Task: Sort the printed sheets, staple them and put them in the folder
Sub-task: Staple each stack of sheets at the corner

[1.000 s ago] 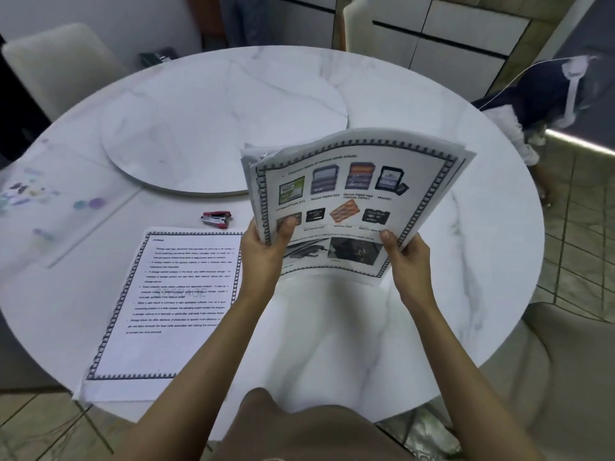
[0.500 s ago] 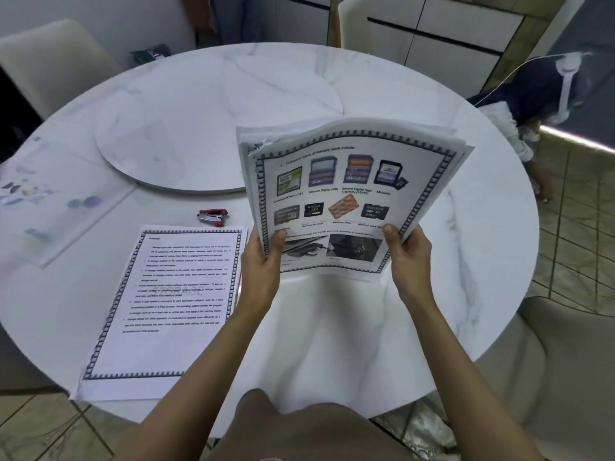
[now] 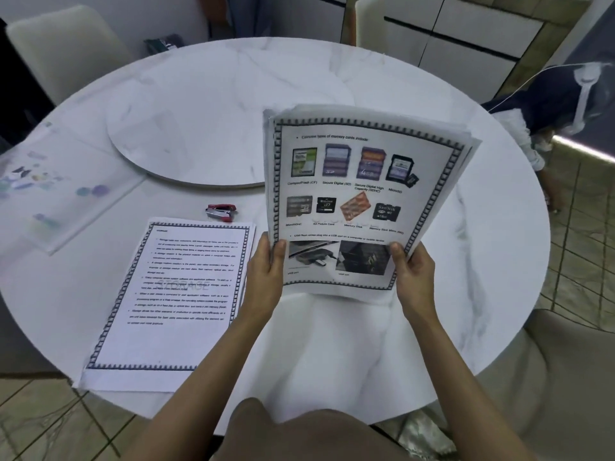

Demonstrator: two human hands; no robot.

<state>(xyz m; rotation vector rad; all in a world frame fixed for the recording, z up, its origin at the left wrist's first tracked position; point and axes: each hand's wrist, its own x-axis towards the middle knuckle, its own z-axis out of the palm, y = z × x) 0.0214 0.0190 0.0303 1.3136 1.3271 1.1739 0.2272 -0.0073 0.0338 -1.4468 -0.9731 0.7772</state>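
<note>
You hold 1 stack of printed sheets tilted up over the table's right half. Your left hand pinches its lower left edge and your right hand its lower right edge, thumbs on the front, fingers behind. Several sheet edges fan out at the top right; I cannot tell how many.

The top page has a chequered border. Its heading reads "Common types of memory cards include:". Below are 8 card pictures in 2 rows of 4, captioned CompactFlash (CF), Secure Digital (SD), Secure Digital High Capacity (SDHC), MicroSD, MiniSDHC, xD Picture Card, Memory Stick and Memory Stick Micro (M2). 1 card shows "SanDisk". 2 photos sit at the foot.

A second pile lies flat at near left with the same border, small text and a faint "STORAGE" watermark. Its near edge overhangs the table rim.

1 red and metal stapler lies just beyond that pile. 1 clear folder with blurred coloured prints lies at far left.

The round white marble table carries 1 round turntable at its far side.
</note>
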